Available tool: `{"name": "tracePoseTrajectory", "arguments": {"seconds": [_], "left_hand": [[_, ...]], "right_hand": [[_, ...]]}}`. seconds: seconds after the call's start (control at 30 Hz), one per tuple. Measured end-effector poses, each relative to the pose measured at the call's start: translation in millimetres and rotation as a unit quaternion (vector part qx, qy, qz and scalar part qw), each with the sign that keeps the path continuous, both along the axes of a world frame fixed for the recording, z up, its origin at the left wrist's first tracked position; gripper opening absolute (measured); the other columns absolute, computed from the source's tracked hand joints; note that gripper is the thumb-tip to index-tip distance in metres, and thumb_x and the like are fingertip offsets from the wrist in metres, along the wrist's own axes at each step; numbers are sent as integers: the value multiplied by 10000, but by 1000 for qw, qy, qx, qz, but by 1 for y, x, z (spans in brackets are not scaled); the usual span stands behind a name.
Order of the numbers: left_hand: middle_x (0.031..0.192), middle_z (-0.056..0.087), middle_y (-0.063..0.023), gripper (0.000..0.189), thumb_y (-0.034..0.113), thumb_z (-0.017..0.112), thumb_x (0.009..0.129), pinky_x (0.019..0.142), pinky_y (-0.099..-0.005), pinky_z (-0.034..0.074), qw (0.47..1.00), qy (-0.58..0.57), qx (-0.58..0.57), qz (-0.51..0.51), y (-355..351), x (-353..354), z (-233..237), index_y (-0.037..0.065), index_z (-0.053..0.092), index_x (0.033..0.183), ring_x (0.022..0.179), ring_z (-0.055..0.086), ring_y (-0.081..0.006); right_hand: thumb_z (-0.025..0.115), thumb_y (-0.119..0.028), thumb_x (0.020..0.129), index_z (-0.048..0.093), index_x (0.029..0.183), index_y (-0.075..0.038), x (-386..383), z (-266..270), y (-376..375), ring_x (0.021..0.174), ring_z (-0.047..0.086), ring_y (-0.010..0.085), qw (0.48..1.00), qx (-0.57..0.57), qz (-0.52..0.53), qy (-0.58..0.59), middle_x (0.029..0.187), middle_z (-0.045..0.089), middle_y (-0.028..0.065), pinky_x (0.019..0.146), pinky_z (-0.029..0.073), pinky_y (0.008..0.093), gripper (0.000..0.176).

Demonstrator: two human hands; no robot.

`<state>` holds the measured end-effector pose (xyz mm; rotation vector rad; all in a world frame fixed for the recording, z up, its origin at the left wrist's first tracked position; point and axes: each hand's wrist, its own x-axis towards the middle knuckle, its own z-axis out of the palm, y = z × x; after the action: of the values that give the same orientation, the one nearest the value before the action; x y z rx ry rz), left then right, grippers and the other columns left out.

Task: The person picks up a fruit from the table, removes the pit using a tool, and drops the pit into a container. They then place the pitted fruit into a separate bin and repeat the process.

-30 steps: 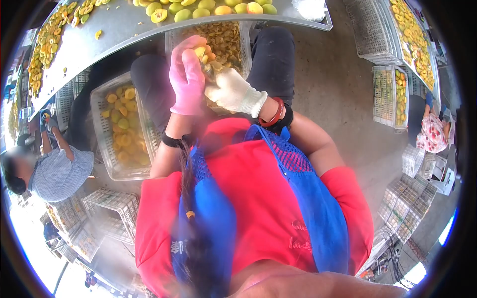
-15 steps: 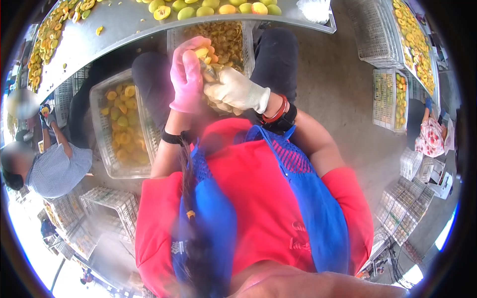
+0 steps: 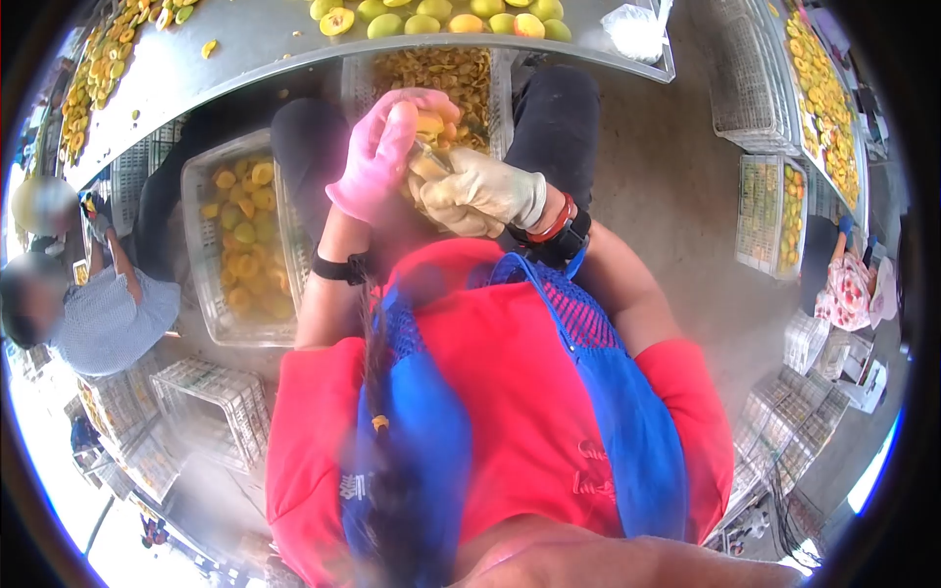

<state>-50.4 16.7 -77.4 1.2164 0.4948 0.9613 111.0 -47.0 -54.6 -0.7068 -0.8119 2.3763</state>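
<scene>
My left hand (image 3: 377, 157), in a pink glove, is closed around a yellow-orange peach (image 3: 431, 123) with its fingers curled over the top. Against that fruit presses my right hand (image 3: 480, 196), in a soiled off-white glove and closed on a small metal tool (image 3: 423, 157). Only a short piece of the tool shows; its handle is hidden in the fist. Both hands meet above my lap, over a crate of peelings and scraps (image 3: 497, 93) between my knees.
A metal table (image 3: 265, 44) in front bears whole peaches (image 3: 423, 24), cut halves (image 3: 93, 88) and a white plastic bag (image 3: 632, 34). At my left stands a crate of peach halves (image 3: 203, 294). Stacked crates (image 3: 750, 88) and co-workers (image 3: 118, 318) are at the sides.
The view has shifted a little. My gloved hands stay together at the peach; the left has turned slightly, and the right wrist and fingers have changed angle around the tool.
</scene>
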Motion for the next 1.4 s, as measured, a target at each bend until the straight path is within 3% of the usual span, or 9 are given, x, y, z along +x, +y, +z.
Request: {"name": "tracePoseTrajectory", "arguments": {"seconds": [0.23, 0.43, 0.47, 0.5, 0.83, 0.93, 1.1, 1.2, 1.4], "left_hand": [[1008, 689, -204, 426, 357, 452, 1044, 699, -381, 599, 943, -33, -51, 326, 29, -26, 2, -35, 576, 1157, 823, 697, -279], [1029, 674, -64, 459, 415, 597, 982, 646, -223, 491, 709, 449, 18, 544, 48, -166, -16, 27, 631, 1225, 759, 586, -90], [1317, 586, -209, 551, 446, 537, 982, 1045, -425, 430, 655, 549, 34, 519, 50, -173, -7, 15, 574, 1323, 1235, 556, -331], [1330, 579, -210, 578, 464, 532, 978, 1069, -426, 405, 650, 557, 38, 516, 59, -178, -8, 6, 567, 1330, 1259, 533, -344], [1097, 692, -169, 723, 574, 613, 864, 945, -396, 479, 692, 692, 5, 205, 238, -57, -28, 21, 555, 1324, 1087, 643, -311], [1045, 715, -165, 725, 537, 694, 819, 924, -398, 489, 714, 688, -34, 122, 275, -43, -69, -3, 558, 1284, 1065, 658, -303], [1110, 679, -185, 761, 458, 806, 726, 900, -434, 488, 739, 640, 51, 206, 269, -30, -89, 21, 524, 1282, 1069, 638, -383], [1034, 683, -149, 706, 381, 809, 757, 806, -372, 511, 748, 590, 174, 251, 262, -35, -100, 27, 519, 1295, 932, 665, -288], [981, 617, -24, 495, 145, 742, 861, 559, -193, 391, 948, 281, -10, 150, 174, -22, -15, 59, 526, 1299, 687, 504, -60]], "right_hand": [[564, -107, 949, 476, 898, -110, -6, -6, 1, 460, 365, 56, 997, 20, -67, -38, 641, 417, -29, 386, 296, 230, 101], [576, -104, 942, 479, 866, -108, 3, -28, 7, 454, 418, 74, 974, 35, -152, -164, 640, 445, -29, 401, 332, 234, 123], [578, -102, 940, 481, 866, -108, 3, -29, 9, 456, 430, 74, 969, 42, -157, -185, 640, 450, -30, 406, 339, 233, 123], [589, -102, 935, 488, 869, -110, 2, -18, 10, 461, 454, 70, 965, 27, -150, -213, 638, 461, -33, 417, 360, 240, 121], [596, -110, 922, 561, 1087, -28, -12, -67, 16, 661, 482, 74, 807, 299, -345, -376, 761, 498, -26, 601, 430, 253, 188], [608, -199, 936, 568, 837, -49, 1, -93, 28, 468, 476, 134, 930, 20, -213, -299, 611, 535, 33, 450, 382, 333, 183], [594, -228, 952, 550, 844, -62, -2, -82, 24, 448, 468, 138, 915, 49, -160, -368, 585, 501, 23, 419, 368, 342, 203], [591, -224, 950, 552, 899, -54, -2, -60, 28, 482, 495, 145, 913, 34, -141, -381, 609, 523, 36, 456, 401, 345, 182], [614, -172, 916, 542, 933, -16, -8, -52, 29, 567, 559, 188, 836, 279, -289, -374, 662, 563, 101, 548, 451, 365, 172]]}}
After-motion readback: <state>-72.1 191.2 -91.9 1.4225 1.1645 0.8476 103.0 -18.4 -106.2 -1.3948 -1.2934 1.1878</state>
